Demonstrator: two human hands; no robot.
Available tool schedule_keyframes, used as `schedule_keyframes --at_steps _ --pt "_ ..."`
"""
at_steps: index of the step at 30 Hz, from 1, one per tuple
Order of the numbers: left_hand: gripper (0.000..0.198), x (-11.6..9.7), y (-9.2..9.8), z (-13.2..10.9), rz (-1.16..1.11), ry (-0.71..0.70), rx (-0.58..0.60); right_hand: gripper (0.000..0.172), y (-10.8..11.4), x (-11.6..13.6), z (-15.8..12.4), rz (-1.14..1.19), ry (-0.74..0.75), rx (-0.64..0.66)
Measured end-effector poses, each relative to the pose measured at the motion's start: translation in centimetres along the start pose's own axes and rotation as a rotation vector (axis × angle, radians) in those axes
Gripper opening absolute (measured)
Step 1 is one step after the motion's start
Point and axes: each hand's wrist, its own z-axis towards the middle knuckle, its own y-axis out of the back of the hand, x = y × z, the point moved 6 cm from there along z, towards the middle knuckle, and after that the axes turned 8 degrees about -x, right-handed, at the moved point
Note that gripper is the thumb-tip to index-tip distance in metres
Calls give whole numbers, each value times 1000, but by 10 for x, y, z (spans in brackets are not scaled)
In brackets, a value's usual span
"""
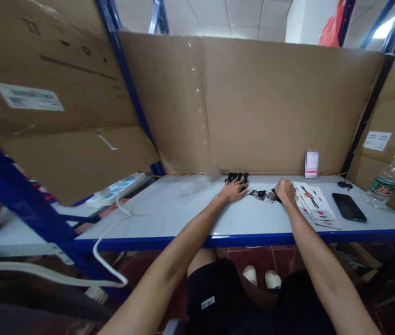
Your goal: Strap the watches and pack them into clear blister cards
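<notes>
My left hand [234,190] lies palm down with its fingers spread at the front of a bunch of black coiled straps or cables [237,176] near the back of the table. My right hand [285,190] is curled closed beside the printed cards; what its fingers hold, if anything, is hidden. Between my hands lie small black parts [261,194] and a little silvery packet [271,196], too small to name exactly. The printed cards [318,204], showing a dark and orange tool-like picture, are stacked right of my right hand.
Crumpled clear plastic [197,184] lies left of the straps. To the right are a black phone [349,207], keys [345,184], a plastic bottle [384,184] and an upright lit phone [311,164]. Cardboard [270,107] walls the back. A white cable [110,228] crosses the table's left edge.
</notes>
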Motion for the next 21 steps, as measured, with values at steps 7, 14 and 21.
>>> schedule_keyframes --at_steps 7,14,21 --pt "50 46 36 -4 -169 300 -425 32 -1 -1 1 26 7 -22" --pt "46 42 25 -2 -114 172 -301 32 -1 -1 1 39 7 -22" --pt "36 23 11 -2 30 48 -112 32 -2 -1 1 34 20 -36"
